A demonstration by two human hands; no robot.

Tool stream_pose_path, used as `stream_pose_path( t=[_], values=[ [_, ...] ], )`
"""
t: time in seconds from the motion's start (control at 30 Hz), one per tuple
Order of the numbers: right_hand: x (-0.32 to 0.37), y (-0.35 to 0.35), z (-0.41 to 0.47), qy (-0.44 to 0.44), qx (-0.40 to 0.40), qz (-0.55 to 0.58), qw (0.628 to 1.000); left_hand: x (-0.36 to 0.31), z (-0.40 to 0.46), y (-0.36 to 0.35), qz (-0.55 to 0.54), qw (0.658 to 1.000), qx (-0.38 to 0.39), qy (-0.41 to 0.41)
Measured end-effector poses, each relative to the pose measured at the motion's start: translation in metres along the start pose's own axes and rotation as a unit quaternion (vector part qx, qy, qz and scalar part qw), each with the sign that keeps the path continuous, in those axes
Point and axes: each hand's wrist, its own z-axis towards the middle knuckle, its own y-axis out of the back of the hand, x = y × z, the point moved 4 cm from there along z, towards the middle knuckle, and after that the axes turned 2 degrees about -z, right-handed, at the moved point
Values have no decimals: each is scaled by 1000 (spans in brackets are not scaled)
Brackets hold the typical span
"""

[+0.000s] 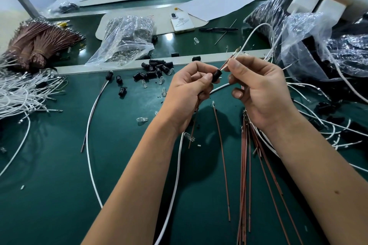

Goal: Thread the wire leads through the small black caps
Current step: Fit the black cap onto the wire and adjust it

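A green table is full of wires and little parts. The left hand pinches one black cap up in the air, above the table's middle. The right hand pinches two leads, one brown and one white, just past the cap. Both leads seem to be through it, so this cap looks nearly done. One finished cap lies nearby. Many loose caps wait, so lots of work is left. The cap is small, dark and round.
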Motion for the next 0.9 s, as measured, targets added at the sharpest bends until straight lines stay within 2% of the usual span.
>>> stream_pose_path(
  t=[0.43, 0.9],
  values=[
    [-2, 0, 0, -22, -13, -32, 999, -2, -1, 0, 13, 1000, -17, -10],
    [0, 0, -1, 16, -16, -88, 996, -5, -2, 3, 36, 998, -31, -38]
  ],
)
